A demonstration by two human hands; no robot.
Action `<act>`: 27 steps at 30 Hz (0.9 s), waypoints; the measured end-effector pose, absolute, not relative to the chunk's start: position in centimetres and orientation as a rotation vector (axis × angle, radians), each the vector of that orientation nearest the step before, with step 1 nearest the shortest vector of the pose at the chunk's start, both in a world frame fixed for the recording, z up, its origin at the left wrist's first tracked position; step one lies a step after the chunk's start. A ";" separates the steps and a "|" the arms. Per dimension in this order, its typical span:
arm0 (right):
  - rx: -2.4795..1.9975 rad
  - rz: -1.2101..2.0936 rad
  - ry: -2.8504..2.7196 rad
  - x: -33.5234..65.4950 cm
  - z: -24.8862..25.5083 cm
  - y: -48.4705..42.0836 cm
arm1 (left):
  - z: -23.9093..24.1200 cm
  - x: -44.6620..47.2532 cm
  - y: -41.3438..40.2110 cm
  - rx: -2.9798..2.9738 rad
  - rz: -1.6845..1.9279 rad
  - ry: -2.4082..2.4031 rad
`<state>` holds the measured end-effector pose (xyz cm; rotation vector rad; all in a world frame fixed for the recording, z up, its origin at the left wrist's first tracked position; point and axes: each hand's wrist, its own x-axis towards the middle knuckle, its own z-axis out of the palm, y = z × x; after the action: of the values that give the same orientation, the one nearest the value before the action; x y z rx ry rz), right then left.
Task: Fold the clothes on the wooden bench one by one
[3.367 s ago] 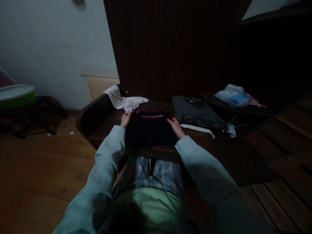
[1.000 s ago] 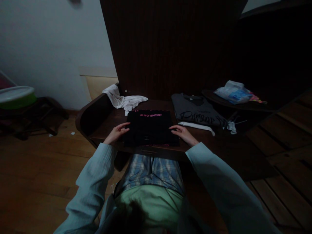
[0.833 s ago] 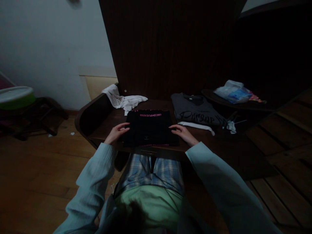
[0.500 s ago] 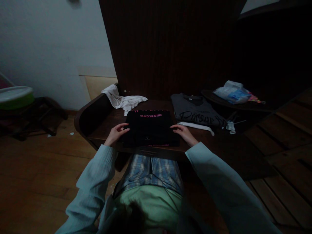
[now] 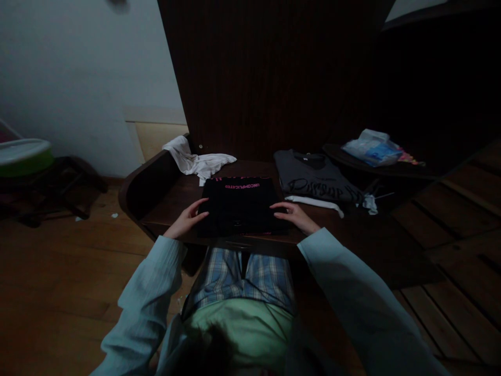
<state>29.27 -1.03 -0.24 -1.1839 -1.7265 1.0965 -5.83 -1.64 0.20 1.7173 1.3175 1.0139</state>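
Note:
A folded black T-shirt [image 5: 239,203] with pink lettering lies flat in front of me on the dark wooden bench. At its left edge, my left hand [image 5: 187,217] is open, thumb and fingers apart, with the fingertips at the cloth. My right hand [image 5: 294,214] is open at the opposite edge, its fingertips resting on or just over the fabric. Whether either hand pinches any cloth cannot be made out in the dim light. More pink lettering peeks out at the shirt's near edge.
A grey T-shirt [image 5: 315,177] with dark lettering lies folded to the right, a white strip [image 5: 315,202] before it. White cloth [image 5: 203,163] drapes over the bench's left arm [image 5: 131,196]. Farther right, a plastic bag [image 5: 371,148] sits on a dark round surface. A green-sided container [image 5: 25,159] stands far left.
My left hand has lowered slightly and its thumb and fingers have spread. My right hand has shifted slightly left over the shirt's edge. Less pink lettering shows at the near edge.

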 end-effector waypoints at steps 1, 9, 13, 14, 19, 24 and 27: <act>-1.189 1.105 -1.710 29.4 -0.3 -1.0 | 0.1 -5.8 -1.6 1.738 1.044 1.306; -1.572 0.406 -2.079 30.1 0.4 -2.4 | 1.7 -5.6 -2.4 2.172 0.607 1.671; -1.662 -0.052 -2.116 28.6 4.8 -3.3 | 6.1 -4.2 -2.1 2.478 0.444 1.935; -1.621 -0.102 -2.091 27.7 6.0 -3.1 | 7.3 -3.3 -1.6 2.534 0.430 1.949; -1.404 -0.123 -2.052 22.4 8.0 2.0 | 8.6 2.5 3.3 2.676 0.552 1.925; -1.502 0.014 -2.197 20.1 2.4 6.7 | 3.0 5.8 7.0 2.532 0.547 1.883; -1.590 0.107 -2.289 20.2 -0.1 7.5 | 0.7 5.7 7.3 2.582 0.472 1.756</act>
<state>20.18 7.46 -0.08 -1.5898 -2.2888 0.1071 5.72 7.31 0.74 2.5821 1.7561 0.4715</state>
